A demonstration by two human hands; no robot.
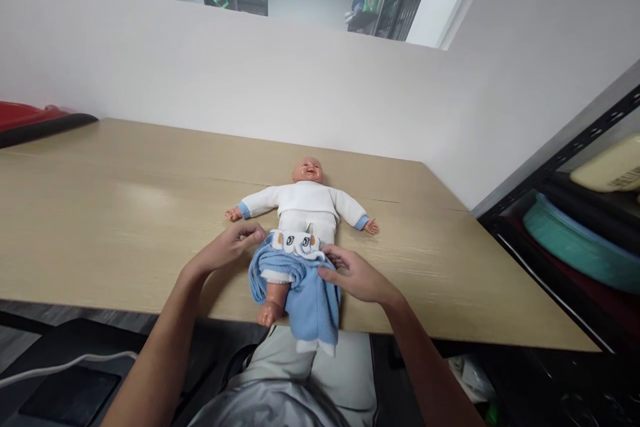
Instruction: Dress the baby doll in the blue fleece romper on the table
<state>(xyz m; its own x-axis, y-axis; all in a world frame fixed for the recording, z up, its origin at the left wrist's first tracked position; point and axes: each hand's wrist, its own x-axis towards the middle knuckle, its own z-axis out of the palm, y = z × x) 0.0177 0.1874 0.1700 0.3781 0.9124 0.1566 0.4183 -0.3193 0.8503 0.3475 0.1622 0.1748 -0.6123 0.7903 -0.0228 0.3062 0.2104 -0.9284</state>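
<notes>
A baby doll (309, 170) lies on its back on the table, arms spread, in a white long-sleeved top (306, 199) with blue cuffs. Blue fleecy doll pants (314, 303) with a white, animal-face waistband are partly drawn up its legs. One bare foot (270, 312) comes out of the bunched leg on the left; the other leg is hidden inside the fabric, which hangs over the table edge. My left hand (234, 247) is closed with its fingertips at the waistband's left corner. My right hand (357, 275) pinches the pants at the right side of the waistband.
The doll lies near the front edge of the wooden table (150, 213). A red item with a black rim (50, 121) is at the far left. Shelves on the right hold a teal basin (580, 240) and a cream-coloured container (610, 167). A wall stands behind.
</notes>
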